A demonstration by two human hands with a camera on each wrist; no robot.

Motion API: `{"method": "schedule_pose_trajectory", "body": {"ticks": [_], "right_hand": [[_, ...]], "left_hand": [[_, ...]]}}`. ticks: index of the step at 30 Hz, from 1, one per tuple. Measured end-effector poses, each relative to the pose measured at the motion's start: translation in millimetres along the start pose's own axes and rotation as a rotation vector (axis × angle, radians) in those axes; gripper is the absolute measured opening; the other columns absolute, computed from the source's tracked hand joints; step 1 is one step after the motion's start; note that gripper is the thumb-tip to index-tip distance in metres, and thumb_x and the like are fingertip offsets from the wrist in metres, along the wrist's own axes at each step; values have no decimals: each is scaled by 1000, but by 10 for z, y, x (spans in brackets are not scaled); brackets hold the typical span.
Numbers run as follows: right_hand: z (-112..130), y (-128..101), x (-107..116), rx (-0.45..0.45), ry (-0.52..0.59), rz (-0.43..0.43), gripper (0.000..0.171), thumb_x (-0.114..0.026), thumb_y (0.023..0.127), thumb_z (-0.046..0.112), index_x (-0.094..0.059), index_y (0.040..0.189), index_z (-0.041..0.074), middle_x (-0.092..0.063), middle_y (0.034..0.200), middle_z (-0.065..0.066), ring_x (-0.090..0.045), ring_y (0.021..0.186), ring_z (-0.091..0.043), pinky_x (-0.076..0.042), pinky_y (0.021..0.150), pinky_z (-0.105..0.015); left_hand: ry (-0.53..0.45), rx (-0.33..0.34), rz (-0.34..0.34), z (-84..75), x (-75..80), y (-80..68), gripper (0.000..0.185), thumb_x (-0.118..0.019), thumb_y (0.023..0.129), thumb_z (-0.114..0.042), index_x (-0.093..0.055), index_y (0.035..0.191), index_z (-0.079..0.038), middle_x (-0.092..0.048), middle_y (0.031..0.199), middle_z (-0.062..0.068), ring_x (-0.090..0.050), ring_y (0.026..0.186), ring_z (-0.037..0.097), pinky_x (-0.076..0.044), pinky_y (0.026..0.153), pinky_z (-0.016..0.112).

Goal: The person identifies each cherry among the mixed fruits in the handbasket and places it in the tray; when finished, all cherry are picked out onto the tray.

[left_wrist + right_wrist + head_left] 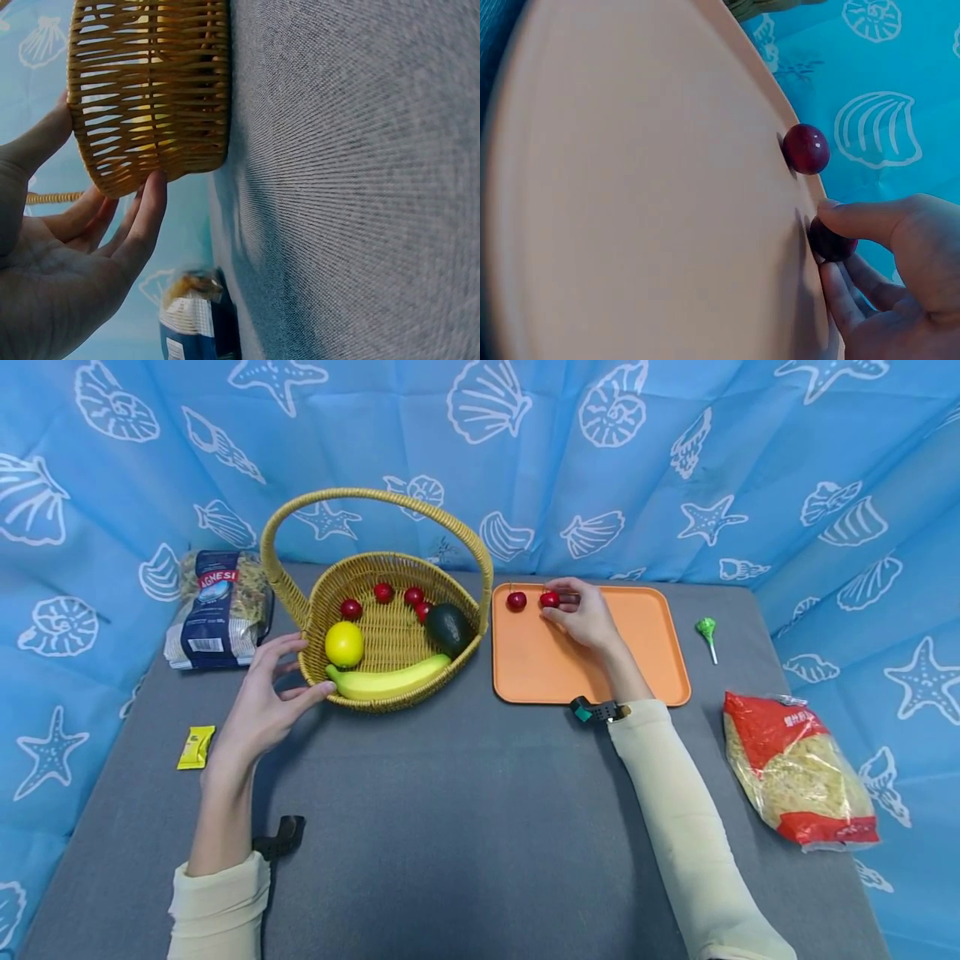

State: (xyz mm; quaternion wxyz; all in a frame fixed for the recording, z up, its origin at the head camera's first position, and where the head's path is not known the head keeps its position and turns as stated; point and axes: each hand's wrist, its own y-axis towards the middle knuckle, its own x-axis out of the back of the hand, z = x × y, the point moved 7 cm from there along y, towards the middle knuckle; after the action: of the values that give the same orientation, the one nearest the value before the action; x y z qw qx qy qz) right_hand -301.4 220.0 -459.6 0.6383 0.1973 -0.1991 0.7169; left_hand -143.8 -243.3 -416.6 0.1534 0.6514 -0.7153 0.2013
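Note:
My right hand (588,618) pinches a red cherry (550,599) between thumb and fingers at the back of the orange tray (540,668). Just left of it on the tray is another cherry (516,601), also seen in the right wrist view. With my left hand (258,706) I hold the left side of a wicker basket (386,703), thumb at its front rim and fingers along its side. Inside the basket are several cherries (383,592), a yellow lemon-like fruit (344,644), a banana (390,679) and a dark avocado (448,628).
The basket's tall handle (375,493) arches over it. A bag of pasta (217,610) stands at the back left, with a small yellow packet (197,747) nearer. On the right lie a green lollipop (706,628) and a red-and-clear pasta bag (798,772). A blue curtain hangs behind.

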Motion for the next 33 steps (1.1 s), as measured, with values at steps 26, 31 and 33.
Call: {"method": "schedule_pose_trajectory", "body": {"ticks": [26,31,33], "right_hand": [[966,-715,127,282,358,-35,39,-75,97,-3,-66,135,-5,-68,131,-11,-66,121,-27,-62,101,-18],[1272,-975,46,399,409,5,36,-74,95,-10,-67,130,-9,-72,124,-9,-70,114,-22,-65,99,-22],[1404,-1066,-10,444,431,31,36,-73,93,-13,-66,128,-10,-73,123,-9,-71,113,-19,-65,99,-25]], "left_hand": [[-8,-11,-3,4,-5,-12,79,-80,101,-25,-38,164,-7,-24,176,17,-41,151,50,-53,88,0],[-9,-9,-1,-3,-4,-8,79,-80,101,-25,-38,164,-7,-24,175,18,-41,151,50,-53,88,0],[-7,-7,-1,-4,-2,-4,79,-80,101,-26,-38,165,-8,-24,175,17,-41,151,50,-53,88,0]]}}
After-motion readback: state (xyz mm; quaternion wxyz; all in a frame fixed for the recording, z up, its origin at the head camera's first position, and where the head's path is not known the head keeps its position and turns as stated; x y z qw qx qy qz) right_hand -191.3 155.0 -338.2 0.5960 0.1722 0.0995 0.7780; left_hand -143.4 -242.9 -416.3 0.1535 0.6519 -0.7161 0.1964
